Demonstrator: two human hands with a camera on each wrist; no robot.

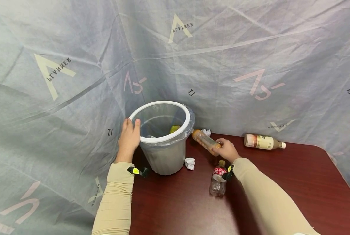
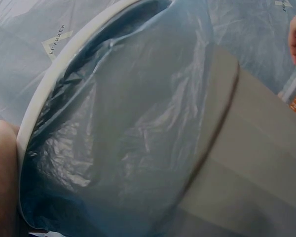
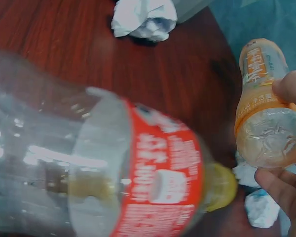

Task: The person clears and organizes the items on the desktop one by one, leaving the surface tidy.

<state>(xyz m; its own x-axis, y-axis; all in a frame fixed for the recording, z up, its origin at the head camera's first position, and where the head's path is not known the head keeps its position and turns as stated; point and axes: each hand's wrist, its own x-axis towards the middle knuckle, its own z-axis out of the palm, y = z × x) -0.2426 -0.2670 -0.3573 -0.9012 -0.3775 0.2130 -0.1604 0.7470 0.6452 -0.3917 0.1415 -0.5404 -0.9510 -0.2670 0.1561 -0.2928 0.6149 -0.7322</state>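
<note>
In the head view, my left hand (image 1: 129, 138) holds the white rim of a grey trash can (image 1: 164, 160) on its near left side. A clear plastic liner (image 2: 123, 118) hangs over that rim. My right hand (image 1: 228, 150) grips an orange-labelled plastic bottle (image 1: 205, 142) near its base, its cap end pointing at the can's right side. Beneath the right wrist is a clear bottle (image 1: 217, 187) with a red label and yellow cap, large in the right wrist view. Something yellow (image 1: 174, 129) shows inside the can.
A brown bottle with a cream label (image 1: 263, 142) lies at the back right of the dark red table (image 1: 292, 182). One crumpled paper ball (image 1: 189, 163) lies beside the can, and more crumpled paper (image 1: 206, 132) is behind the orange bottle. Grey printed cloth (image 1: 222, 65) hangs behind and left.
</note>
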